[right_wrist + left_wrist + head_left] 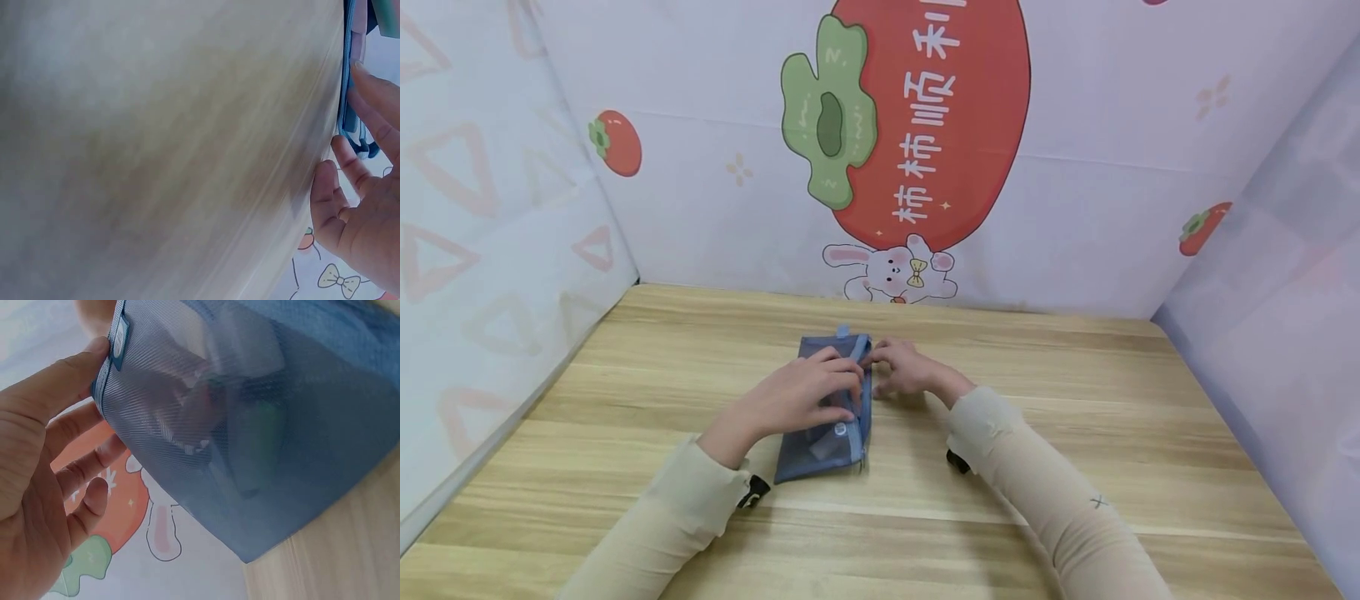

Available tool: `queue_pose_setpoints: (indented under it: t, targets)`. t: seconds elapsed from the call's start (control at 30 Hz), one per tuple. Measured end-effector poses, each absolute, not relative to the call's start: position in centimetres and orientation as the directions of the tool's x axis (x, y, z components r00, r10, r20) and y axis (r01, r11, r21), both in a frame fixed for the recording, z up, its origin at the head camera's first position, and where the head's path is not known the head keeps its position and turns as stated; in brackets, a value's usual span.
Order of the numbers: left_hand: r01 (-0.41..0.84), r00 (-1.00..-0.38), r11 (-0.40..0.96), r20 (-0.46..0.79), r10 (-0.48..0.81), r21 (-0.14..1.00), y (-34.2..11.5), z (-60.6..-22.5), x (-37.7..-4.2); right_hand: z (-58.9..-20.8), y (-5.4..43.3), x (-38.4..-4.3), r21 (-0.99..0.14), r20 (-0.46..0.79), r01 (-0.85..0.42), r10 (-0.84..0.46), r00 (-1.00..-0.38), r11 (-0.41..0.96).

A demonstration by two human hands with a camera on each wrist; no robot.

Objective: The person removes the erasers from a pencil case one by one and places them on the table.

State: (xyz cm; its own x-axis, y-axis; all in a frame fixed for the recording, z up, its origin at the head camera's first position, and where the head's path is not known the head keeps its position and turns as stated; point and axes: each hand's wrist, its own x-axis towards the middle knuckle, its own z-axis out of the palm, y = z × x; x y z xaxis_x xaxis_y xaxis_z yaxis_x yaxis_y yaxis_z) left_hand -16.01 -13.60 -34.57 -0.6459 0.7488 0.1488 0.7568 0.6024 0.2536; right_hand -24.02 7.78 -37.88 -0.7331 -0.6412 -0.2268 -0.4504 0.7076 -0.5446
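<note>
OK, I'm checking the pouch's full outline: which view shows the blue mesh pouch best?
The head view: it takes in the blue mesh pouch end to end, though the left hand covers part. The left wrist view shows it closer but cropped; the right wrist view catches only a narrow strip.

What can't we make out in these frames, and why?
Green shape in the mesh pouch: left wrist view, blurred behind mesh.
Markings on the round label: head view, too small.
Pouch's middle: head view, covered by left hand.
Right hand, pinching or merely touching: right wrist view, pouch edge-on, mostly cut off.
Big red fruit print, top: head view, cut off by top edge.
</note>
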Motion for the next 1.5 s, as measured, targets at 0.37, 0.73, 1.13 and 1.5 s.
queue_pose_setpoints:
  t: [0.37,0.73,1.13,1.5]
  targets:
    - [0.772,-0.628,0.561,0.224,0.745,0.299,-14.7,-34.6,-15.9,-38.0,7.2,-24.4,-0.712,-0.245,-0.269,-0.588,-0.771,0.648]
    - [0.776,-0.626,0.555,0.258,0.736,0.298,-15.3,-34.7,-15.8,-38.2,6.4,-24.5,-0.797,-0.265,-0.177,-0.598,-0.757,0.577]
    - [0.737,-0.676,0.608,0.285,0.680,0.296,-15.6,-34.6,-15.8,-37.9,5.1,-22.9,-0.759,-0.216,-0.246,-0.590,-0.778,0.602]
    - [0.698,-0.708,0.658,0.414,0.572,0.284,-15.3,-34.5,-16.1,-36.7,6.5,-21.5,-0.691,-0.142,-0.359,-0.605,-0.784,0.628]
